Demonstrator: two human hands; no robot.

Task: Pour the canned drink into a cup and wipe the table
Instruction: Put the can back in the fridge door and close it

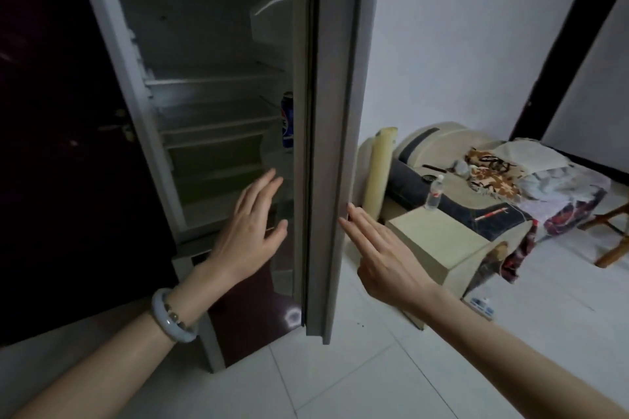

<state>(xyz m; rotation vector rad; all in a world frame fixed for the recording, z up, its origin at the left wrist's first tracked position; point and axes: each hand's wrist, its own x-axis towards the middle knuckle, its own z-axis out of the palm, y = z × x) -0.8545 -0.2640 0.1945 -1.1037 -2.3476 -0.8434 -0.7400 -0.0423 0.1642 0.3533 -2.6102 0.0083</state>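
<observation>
Fingers [262, 187] straight; blue can [287, 119] upright, half hidden by door [326, 112].

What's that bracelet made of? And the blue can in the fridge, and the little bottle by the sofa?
The bracelet looks like polished stone, maybe jade, or glass: it is pale, milky and shiny. The blue can is probably thin painted metal, though only a sliver shows past the door. The bottle is likely clear plastic: you can see through it, and it has a white cap.
</observation>
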